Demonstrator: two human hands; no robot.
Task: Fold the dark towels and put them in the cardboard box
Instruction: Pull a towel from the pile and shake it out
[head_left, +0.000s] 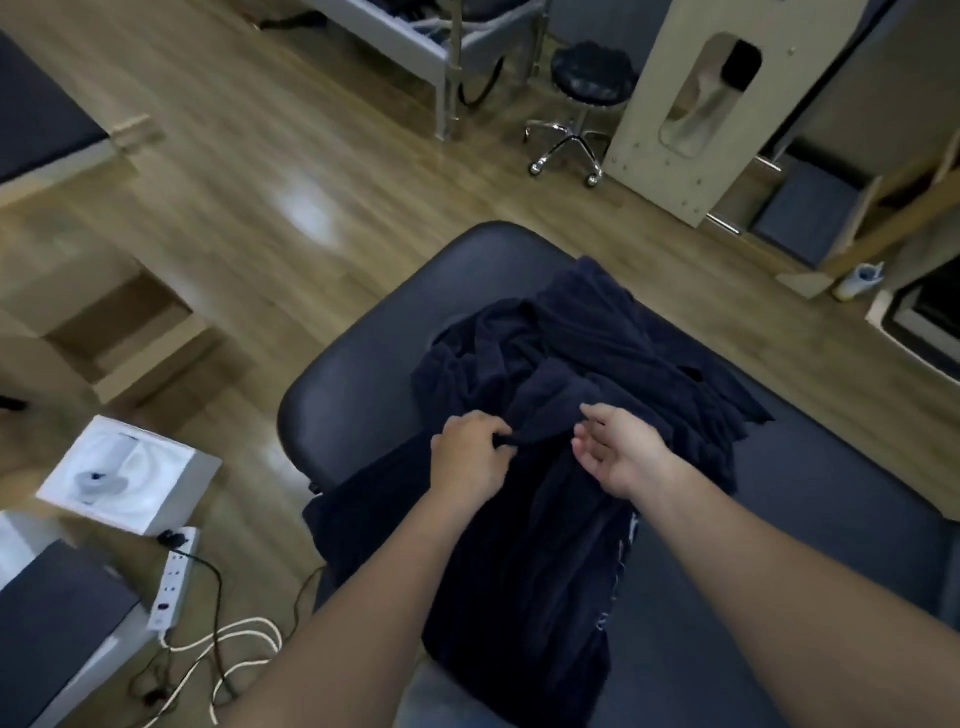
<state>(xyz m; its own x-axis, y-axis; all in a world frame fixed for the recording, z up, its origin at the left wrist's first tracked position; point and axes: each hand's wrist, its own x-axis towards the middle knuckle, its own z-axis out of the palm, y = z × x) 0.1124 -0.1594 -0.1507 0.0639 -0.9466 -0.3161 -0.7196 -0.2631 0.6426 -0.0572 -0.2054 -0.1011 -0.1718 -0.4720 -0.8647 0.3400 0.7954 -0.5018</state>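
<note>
A heap of dark navy towels (582, 364) lies crumpled on a dark padded table (363, 358), with one towel (524, 571) hanging over the near edge toward me. My left hand (467, 457) pinches a fold of that towel between thumb and fingers. Just to the right, my right hand (618, 452) hovers palm-up over the cloth with its fingers relaxed and holding nothing. An open cardboard box (119, 332) stands on the wooden floor at the far left, blurred.
A white box (124, 478) sits on the floor left of the table, beside a power strip (174, 577) with cables. A black rolling stool (587, 98) and a pale wooden panel (717, 104) stand beyond the table.
</note>
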